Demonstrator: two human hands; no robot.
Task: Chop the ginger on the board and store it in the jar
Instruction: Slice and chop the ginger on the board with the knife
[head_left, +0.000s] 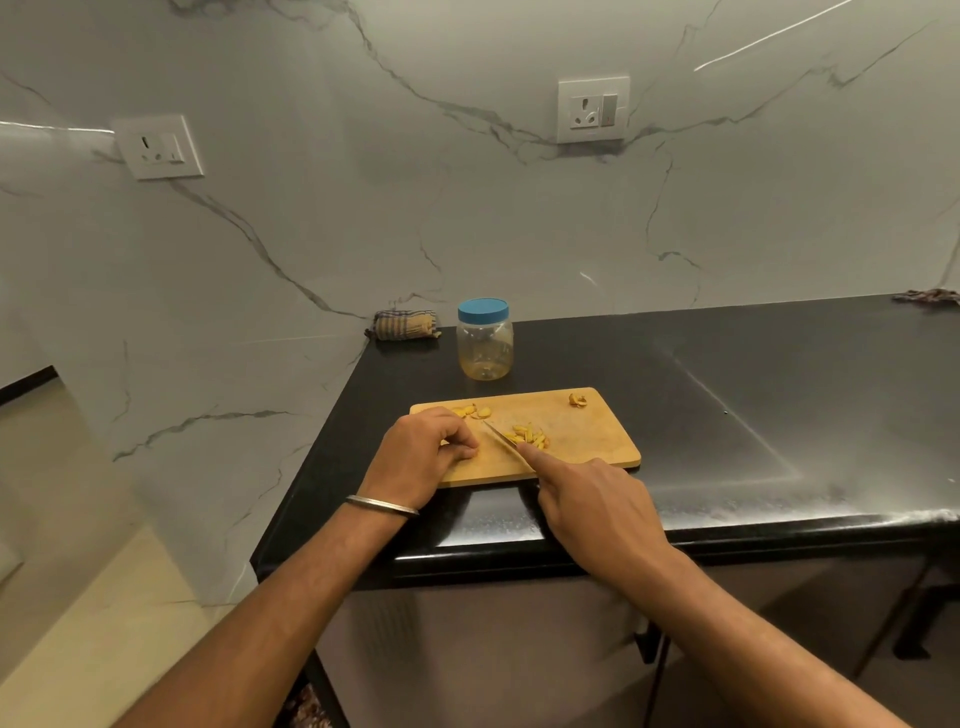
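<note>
A wooden cutting board (587, 441) lies on the black counter. Cut yellow ginger pieces (531, 435) sit in a small heap at its middle, more ginger pieces (474, 411) lie at the back left, and a scrap (577, 399) rests near the back right corner. My right hand (592, 506) grips a knife (503, 440), index finger stretched along the blade's spine, the tip pointing away to the left. My left hand (423, 452) rests curled on the board's left end, fingertips beside the blade; what it pins is hidden. A clear plastic jar (484, 340) with its blue lid on stands behind the board.
A folded checked cloth (405, 326) lies against the marble wall behind the jar. Another cloth (930, 297) sits at the far right of the black counter (753, 395). The counter's front edge runs just under my wrists. Two wall sockets are mounted above.
</note>
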